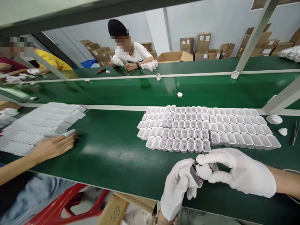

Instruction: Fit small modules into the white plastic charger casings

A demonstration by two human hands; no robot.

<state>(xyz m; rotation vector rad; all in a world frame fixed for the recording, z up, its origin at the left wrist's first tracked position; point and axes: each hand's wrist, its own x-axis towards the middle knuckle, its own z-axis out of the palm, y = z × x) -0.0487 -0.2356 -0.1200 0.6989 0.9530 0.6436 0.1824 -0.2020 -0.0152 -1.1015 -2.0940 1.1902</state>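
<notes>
Far left: co-worker's bare hand (55,145) beside white stacks (44,122). Rows of white cups (206,125) stand on the green bench (112,150). Nearer, gloved left hand (174,190) curls around a white housing (187,172); gloved right hand (241,172) pinches a rounded white piece (204,172) at the housing's open end. Tweezers (295,133) far right.

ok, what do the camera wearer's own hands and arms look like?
Left hand and right hand: both in plain white, fabric-looking gloves, full-fingered, no visible markings. The right glove ends at the wrist; the right forearm is bare, no sleeve in frame. Left arm mostly cropped.
</notes>
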